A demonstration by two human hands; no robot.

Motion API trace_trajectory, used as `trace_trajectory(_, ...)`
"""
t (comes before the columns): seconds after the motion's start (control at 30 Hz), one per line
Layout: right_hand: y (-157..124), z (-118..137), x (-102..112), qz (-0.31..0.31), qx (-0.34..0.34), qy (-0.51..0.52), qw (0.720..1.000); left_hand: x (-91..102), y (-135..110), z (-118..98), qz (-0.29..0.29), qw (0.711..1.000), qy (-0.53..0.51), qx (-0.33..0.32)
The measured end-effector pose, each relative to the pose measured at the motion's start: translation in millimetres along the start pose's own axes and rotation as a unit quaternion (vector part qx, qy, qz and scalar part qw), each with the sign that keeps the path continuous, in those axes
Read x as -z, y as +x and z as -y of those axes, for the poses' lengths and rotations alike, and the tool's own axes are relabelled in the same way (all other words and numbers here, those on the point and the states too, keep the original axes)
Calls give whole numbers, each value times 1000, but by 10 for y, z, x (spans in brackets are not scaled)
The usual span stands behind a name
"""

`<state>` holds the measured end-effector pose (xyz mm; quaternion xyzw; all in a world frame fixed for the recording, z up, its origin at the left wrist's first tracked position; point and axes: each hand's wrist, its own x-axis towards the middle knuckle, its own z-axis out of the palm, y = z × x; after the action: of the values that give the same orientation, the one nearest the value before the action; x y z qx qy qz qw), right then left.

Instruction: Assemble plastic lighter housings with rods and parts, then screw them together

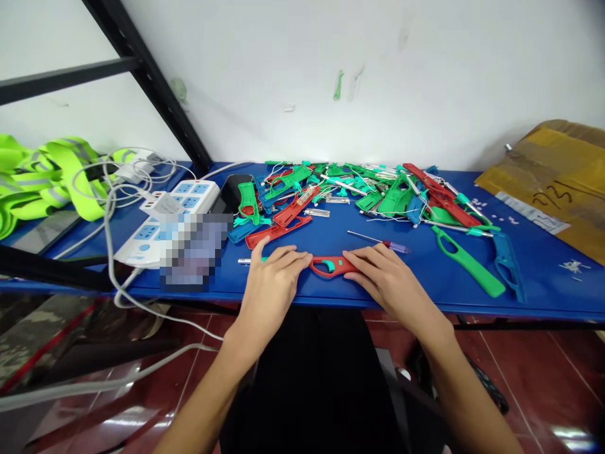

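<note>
A red long-necked utility lighter with a teal trigger lies along the near part of the blue table. My left hand is closed around its nozzle end, and a metal tip pokes out to the left of the fingers. At the handle end, the fingers of my right hand are pressed on the red casing and cover most of it. Just beyond the right hand lies a screwdriver with a purple handle. Farther back spreads a heap of green, red and blue lighter casings with metal parts.
A green casing and a blue casing lie on the right, before a taped cardboard box. To the left are a white power strip, cables, a blurred-out phone and yellow reflective straps. A black metal frame rises there.
</note>
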<state>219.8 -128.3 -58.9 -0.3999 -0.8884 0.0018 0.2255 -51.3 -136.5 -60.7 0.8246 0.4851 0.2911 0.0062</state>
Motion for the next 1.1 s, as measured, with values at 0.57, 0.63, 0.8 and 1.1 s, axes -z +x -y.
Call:
trace_trajectory(0.57,-110,13,40,-129,-62,117,983,-539,313,-1007,-190,696,-615,317)
trace_trajectory(0.63,-111,28,22,-165,-86,127,974,-527,523,-1018,-183,681,-635,315)
trace_trajectory(0.8,-165,-16,86,-117,-187,339,914,-592,668,-984,-202,645,-699,233)
trace_trajectory(1.1,-148,39,182,-19,-193,411,890,-546,629,-927,-179,603,-748,212)
